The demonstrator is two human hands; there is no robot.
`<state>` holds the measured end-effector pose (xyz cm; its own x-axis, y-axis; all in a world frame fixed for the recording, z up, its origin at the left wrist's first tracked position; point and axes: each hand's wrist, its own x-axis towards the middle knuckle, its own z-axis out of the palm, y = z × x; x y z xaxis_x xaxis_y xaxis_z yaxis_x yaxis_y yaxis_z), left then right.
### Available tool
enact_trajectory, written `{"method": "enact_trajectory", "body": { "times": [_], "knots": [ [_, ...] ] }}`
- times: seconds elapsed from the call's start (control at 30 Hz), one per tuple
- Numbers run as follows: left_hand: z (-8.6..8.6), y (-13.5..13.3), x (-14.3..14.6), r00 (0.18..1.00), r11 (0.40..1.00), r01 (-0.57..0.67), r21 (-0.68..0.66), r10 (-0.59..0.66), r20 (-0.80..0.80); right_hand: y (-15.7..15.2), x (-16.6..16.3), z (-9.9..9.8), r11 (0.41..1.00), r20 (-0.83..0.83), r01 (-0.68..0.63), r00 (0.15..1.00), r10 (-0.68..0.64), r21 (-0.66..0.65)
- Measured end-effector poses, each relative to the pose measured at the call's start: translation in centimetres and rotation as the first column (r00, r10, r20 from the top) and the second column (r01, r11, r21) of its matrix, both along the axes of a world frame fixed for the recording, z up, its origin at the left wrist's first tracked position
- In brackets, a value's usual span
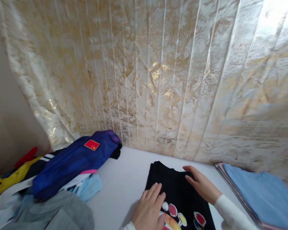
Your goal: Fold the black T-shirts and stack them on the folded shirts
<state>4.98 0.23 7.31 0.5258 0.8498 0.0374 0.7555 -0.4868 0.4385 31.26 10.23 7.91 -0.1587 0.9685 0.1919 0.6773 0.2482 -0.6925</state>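
Note:
A black T-shirt with a colourful print lies on the white table, its neckline at the far end and its sides folded in. My left hand rests on its left part, palm down with the fingers stretched out over the cloth beside the print. At the upper right edge of the shirt is my right hand, fingers extended and thumb apart, near the shoulder. Whether the right fingertips pinch any cloth is not visible. The lower end of the shirt runs out of the picture.
To the left lies a loose heap of clothes, with a blue garment bearing a red flag patch and a grey garment. A neat stack of folded shirts, light blue on top, lies at the right. Behind hangs a gold-patterned curtain.

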Motion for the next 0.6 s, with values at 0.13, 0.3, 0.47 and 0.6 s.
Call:
{"method": "enact_trajectory", "body": {
  "times": [0.13, 0.3, 0.47, 0.6],
  "knots": [
    [0.8, 3.3, 1.6, 0.963, 0.963, -0.269, 0.025, 0.269, 0.015, -0.8, 4.0, -2.2, 0.990, 0.138, 0.098, 0.984, -0.112, 0.101],
    [0.4, 11.1, 1.2, 0.903, 0.900, -0.429, 0.079, 0.429, 0.015, 0.7, 5.7, -3.4, 0.972, 0.113, 0.222, 0.970, -0.213, -0.075],
    [-0.4, 15.8, 2.1, 0.907, 0.905, -0.421, 0.060, 0.421, 0.015, 1.6, 5.3, -4.2, 0.945, 0.058, 0.310, 0.951, -0.305, -0.106],
    [-0.2, 15.9, 2.3, 0.909, 0.908, -0.412, 0.073, 0.404, 0.102, 1.8, 5.4, -3.9, 0.955, 0.086, 0.294, 0.953, -0.290, -0.044]
  ]
}}
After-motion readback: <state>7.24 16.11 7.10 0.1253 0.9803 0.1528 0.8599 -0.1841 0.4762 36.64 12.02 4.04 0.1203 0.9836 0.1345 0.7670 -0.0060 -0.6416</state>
